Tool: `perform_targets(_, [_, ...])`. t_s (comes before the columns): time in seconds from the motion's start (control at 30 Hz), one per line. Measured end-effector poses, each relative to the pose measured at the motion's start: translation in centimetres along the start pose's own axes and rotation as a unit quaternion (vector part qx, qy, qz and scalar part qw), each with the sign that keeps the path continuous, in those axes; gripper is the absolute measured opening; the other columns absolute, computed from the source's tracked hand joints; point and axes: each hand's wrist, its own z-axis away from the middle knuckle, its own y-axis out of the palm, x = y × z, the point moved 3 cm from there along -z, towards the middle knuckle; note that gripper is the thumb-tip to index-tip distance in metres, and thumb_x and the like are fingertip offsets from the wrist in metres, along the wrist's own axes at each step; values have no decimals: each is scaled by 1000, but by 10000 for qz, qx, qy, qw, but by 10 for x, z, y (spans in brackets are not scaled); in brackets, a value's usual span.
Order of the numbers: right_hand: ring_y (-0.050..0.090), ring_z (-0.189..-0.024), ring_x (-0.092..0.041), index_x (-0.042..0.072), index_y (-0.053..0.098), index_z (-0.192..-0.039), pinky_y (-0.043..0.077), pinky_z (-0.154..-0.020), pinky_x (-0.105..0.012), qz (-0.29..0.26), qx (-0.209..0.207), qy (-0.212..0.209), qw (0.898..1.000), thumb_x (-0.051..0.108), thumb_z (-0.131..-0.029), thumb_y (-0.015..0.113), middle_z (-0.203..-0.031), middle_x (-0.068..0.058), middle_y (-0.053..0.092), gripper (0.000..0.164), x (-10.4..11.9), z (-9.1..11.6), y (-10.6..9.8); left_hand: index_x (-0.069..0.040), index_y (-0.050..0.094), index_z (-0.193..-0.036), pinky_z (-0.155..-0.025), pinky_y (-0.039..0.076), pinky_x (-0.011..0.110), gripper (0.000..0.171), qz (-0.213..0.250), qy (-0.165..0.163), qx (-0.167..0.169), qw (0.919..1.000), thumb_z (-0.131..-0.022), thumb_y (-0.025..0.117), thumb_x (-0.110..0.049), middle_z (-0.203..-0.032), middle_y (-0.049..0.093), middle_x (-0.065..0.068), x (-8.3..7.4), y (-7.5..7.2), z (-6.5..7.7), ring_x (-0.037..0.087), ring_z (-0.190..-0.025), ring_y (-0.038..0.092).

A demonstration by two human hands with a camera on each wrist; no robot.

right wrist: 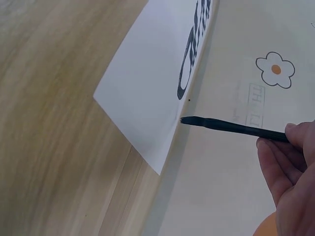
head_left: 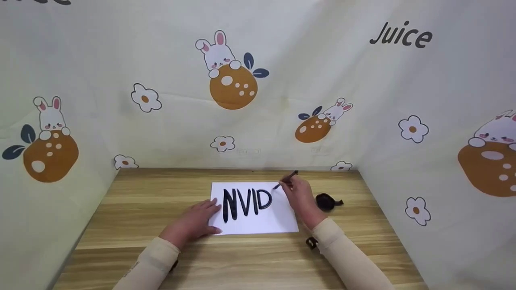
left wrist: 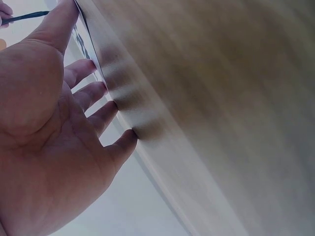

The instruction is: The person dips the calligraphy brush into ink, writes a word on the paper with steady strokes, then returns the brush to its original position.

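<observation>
A white sheet of paper (head_left: 258, 225) lies on the wooden table, with the bold black letters "NVID" (head_left: 246, 203) painted across it. My left hand (head_left: 197, 219) rests at the sheet's left edge, fingers spread and fingertips pressing down there. In the left wrist view the fingers (left wrist: 101, 118) are extended, the tips on the surface. My right hand (head_left: 298, 195) pinches a dark, slim paintbrush (right wrist: 236, 127) between thumb and fingers. Its black bristle tip is just right of the letter D, close over the paper.
A small round black dish (head_left: 325, 202) with a short handle stands on the table (head_left: 161, 181), right of my right hand. Behind and at both sides hangs a pale curtain (head_left: 282, 80) printed with rabbits, oranges and flowers.
</observation>
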Motion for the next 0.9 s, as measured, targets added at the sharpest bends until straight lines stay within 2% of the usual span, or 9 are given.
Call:
perform_targets(0.53, [79, -92, -25, 1, 76, -100, 67, -85, -41, 5, 27, 99, 9999, 7, -102, 79, -97, -10, 80, 7, -3, 2, 3, 3, 54, -160, -125, 33, 70, 83, -72, -4, -7, 10000, -97, 85, -43, -172, 42, 24, 2, 2, -2, 50, -159, 37])
perform_targets(0.9, [79, -90, -23, 1, 76, -102, 67, -83, -38, 35, 353, 344, 9988, 6, -102, 79, -96, -9, 81, 6, -5, 5, 7, 2, 54, -160, -127, 31, 70, 84, 24, -69, -33, 10000, -96, 86, -42, -172, 42, 25, 2, 3, -1, 50, -160, 36])
